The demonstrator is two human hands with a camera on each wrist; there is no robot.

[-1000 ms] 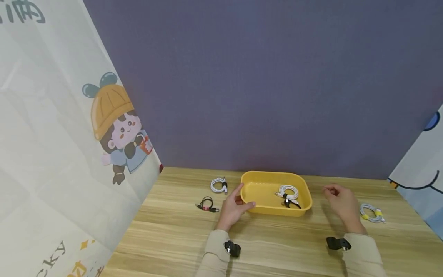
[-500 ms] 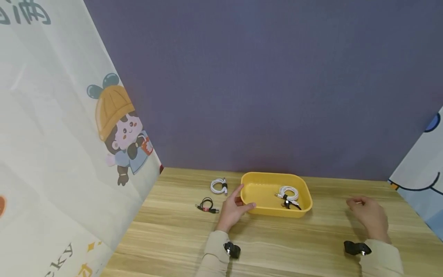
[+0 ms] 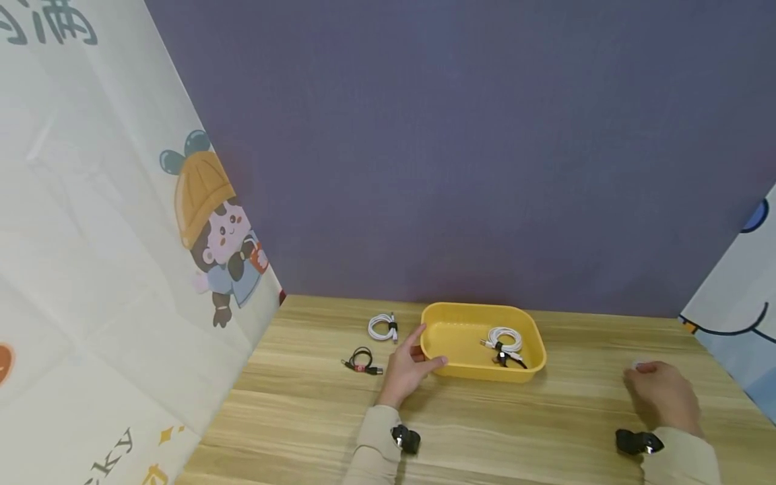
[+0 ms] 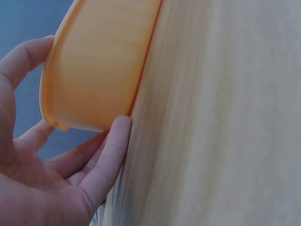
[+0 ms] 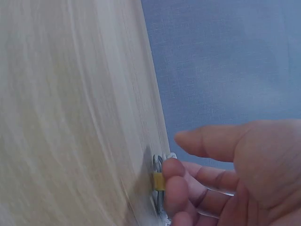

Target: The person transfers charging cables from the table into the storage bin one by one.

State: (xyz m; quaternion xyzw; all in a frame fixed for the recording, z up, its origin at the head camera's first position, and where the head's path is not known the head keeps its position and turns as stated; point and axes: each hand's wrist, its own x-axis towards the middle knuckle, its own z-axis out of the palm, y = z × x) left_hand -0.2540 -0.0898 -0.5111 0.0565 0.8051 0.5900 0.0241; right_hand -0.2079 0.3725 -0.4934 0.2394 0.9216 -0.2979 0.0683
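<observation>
A yellow plastic basket stands on the wooden table, a white coiled cable and a black cable lying together inside. My left hand holds the basket's left end, thumb on the near side, fingers against the end wall. Off to the right, my right hand reaches over a pale grey coiled cable with a yellow tie. In the right wrist view its fingertips are right at that coil while the thumb stands apart. The hand hides most of this cable in the head view.
Left of the basket lie a white coiled cable with a black tie and a black cable with a red tie. A dark blue-grey panel rises behind the table. A printed white sheet hangs at left.
My right hand has moved rightward, away from the basket, and now covers the grey cable with the yellow tie. The left hand and the basket have stayed in place.
</observation>
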